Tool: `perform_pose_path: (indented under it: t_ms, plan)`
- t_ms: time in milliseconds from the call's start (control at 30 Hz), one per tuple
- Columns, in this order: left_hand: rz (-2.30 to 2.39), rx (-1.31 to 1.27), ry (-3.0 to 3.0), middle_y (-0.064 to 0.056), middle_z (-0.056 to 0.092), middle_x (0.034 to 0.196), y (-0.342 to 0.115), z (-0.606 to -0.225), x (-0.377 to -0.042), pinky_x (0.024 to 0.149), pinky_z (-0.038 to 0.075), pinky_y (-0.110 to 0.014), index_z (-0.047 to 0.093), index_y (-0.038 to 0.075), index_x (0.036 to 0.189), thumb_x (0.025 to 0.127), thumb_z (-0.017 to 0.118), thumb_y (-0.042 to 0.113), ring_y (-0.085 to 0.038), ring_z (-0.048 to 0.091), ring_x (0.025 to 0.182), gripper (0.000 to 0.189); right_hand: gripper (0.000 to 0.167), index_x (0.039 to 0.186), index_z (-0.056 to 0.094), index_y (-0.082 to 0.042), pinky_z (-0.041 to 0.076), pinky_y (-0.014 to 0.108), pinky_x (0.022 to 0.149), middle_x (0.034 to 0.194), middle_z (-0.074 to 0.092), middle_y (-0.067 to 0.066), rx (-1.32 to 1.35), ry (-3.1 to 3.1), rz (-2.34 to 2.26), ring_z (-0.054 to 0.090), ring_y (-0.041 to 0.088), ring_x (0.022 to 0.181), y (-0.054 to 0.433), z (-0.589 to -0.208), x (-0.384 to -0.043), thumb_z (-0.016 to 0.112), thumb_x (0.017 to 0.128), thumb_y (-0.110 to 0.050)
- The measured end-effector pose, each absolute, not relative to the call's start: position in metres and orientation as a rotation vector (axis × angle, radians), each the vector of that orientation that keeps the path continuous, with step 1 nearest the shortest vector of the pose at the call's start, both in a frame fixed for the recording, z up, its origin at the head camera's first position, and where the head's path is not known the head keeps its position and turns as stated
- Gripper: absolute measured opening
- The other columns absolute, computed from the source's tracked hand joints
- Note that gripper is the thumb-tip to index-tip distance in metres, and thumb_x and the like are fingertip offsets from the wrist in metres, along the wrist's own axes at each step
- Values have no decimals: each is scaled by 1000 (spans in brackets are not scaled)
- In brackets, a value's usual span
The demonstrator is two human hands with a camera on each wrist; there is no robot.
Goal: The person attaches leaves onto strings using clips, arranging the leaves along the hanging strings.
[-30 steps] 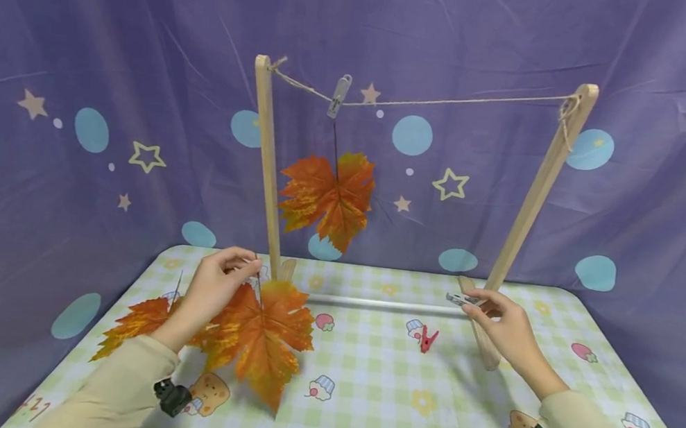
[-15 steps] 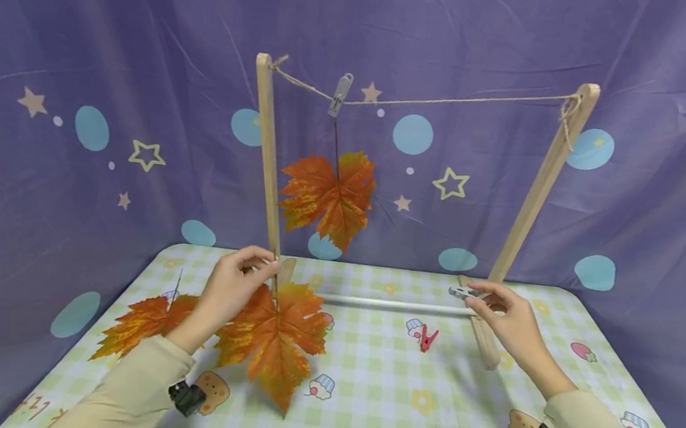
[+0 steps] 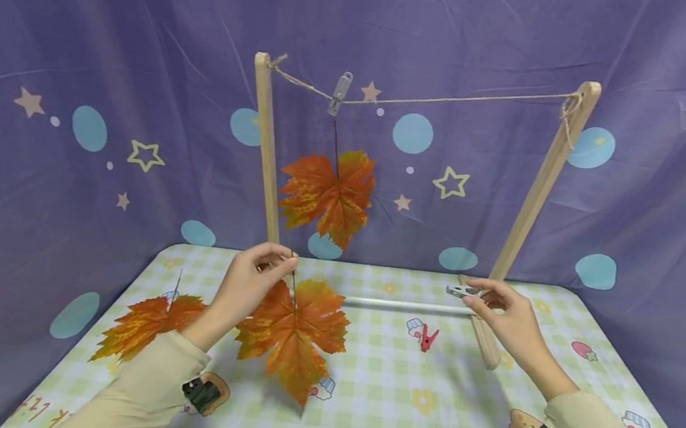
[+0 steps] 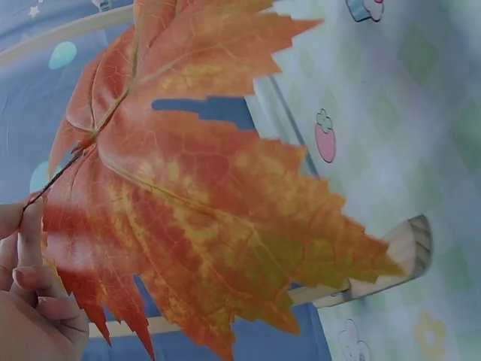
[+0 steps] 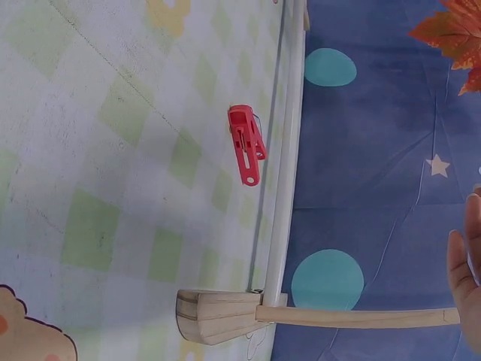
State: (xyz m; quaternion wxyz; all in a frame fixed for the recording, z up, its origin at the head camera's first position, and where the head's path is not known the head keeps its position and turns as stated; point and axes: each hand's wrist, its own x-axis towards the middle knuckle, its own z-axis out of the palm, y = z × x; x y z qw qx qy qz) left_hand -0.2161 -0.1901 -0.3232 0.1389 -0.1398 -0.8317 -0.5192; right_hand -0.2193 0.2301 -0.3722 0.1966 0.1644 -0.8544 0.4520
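My left hand point(image 3: 257, 278) pinches the thin stem of an orange maple-like leaf point(image 3: 299, 331), which hangs below the fingers over the table. In the left wrist view this leaf point(image 4: 203, 173) fills the middle, its stem between thumb and finger. My right hand point(image 3: 505, 311) holds a grey clothespin point(image 3: 463, 292) near the right post's foot. At the right wrist view's edge only part of that hand point(image 5: 467, 263) shows. A second leaf point(image 3: 332, 195) hangs from the string point(image 3: 449, 102) by another grey clothespin point(image 3: 339, 95). Behind my left forearm lies a third leaf point(image 3: 150, 319).
A red clothespin point(image 3: 427, 338) lies on the checked tablecloth point(image 3: 383, 372). The string runs between a left wooden post point(image 3: 267, 143) and a right wooden post point(image 3: 543, 183). A white rod point(image 3: 402, 306) joins their feet. Behind hangs a purple curtain point(image 3: 493, 41).
My left hand has moved to the right and slightly up, carrying its leaf in front of the left post. The right hand with the grey clothespin has barely shifted.
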Motion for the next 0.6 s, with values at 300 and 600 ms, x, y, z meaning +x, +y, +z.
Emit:
perform_pose_path:
  t_ms: [300,600]
  plan:
    - [-1521,-531,-2370,-3,72,89,-171,-312,-215,68,43,-30,72,14,102,96,67,33,-21,61,79,20,29,121,68,-9,50,21,73,104,69,9,460,-2393,1277,62,7,79,230,-374,-218,72,93,-14]
    - [-1487,-589,-2401,6,72,88,-147,-305,-220,64,41,-32,73,22,101,96,67,38,-23,52,68,18,28,120,68,-7,49,18,75,109,67,10,487,-2378,1285,61,5,82,230,-377,-221,71,93,-14]
